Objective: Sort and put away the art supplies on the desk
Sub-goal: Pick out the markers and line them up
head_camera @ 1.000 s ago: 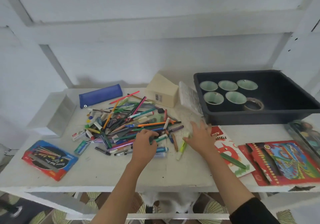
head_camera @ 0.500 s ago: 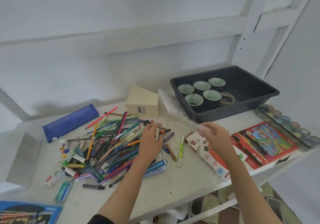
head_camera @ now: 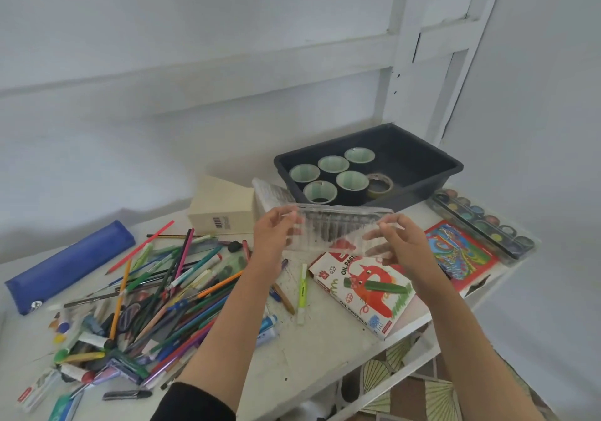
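A clear ribbed plastic tray [head_camera: 331,229] hangs in the air above the desk. My left hand [head_camera: 273,242] pinches its left end and my right hand [head_camera: 400,242] holds its right end. Below it lies an oil pastels box [head_camera: 364,294] with a loose green pastel [head_camera: 379,285] on top. A big heap of pens, pencils and markers [head_camera: 156,294] covers the left half of the white desk [head_camera: 312,352], with scissors buried in it. A yellow highlighter [head_camera: 302,290] lies apart from the heap.
A dark bin [head_camera: 419,160] at the back right holds several tape rolls. A blue pencil case [head_camera: 68,264] lies far left, a cream box [head_camera: 224,212] at the back. A red crayon box [head_camera: 461,261] and a watercolour palette [head_camera: 481,222] sit at the right edge.
My left hand left the pen heap and joined my right hand on the clear tray, which rose off the desk. The view swung to the right.
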A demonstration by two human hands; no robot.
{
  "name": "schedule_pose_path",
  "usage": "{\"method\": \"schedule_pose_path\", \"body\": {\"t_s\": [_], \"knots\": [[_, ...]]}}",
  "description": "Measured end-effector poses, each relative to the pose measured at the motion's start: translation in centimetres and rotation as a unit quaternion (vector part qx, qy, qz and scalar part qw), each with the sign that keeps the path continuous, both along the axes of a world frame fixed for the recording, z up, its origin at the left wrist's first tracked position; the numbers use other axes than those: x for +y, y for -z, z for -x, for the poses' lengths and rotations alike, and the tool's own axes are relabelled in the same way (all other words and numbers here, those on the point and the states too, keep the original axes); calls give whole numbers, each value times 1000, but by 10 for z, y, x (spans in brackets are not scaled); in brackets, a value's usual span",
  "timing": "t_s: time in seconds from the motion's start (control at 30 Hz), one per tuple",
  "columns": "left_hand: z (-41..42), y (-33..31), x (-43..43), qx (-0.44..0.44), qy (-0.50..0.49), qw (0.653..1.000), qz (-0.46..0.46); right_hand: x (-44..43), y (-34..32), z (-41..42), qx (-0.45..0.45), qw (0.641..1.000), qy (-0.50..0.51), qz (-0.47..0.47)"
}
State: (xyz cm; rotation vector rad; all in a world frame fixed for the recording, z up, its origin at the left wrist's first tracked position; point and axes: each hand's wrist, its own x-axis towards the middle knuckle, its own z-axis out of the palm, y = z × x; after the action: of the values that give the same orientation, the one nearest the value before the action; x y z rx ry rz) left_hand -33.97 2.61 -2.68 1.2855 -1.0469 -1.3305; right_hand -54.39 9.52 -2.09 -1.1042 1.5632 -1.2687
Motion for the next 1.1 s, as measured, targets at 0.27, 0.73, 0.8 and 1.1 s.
{"method": "schedule_pose_path", "body": {"t_s": [0.27,0.73,0.8,1.1], "knots": [[17,-3,-7,27,-32,999,-31,-21,-3,0,-65,995,77,-7],[-14,24,53,-153,-132,974,103,-30,24,-5,-40,995,-61,-63],[-30,30,72,-166,-118,974,103,-27,28,-11,-38,993,-91,-65],[-98,43,161,-231,-24,971,62,-8,56,-56,-28,961,-257,-95]]}}
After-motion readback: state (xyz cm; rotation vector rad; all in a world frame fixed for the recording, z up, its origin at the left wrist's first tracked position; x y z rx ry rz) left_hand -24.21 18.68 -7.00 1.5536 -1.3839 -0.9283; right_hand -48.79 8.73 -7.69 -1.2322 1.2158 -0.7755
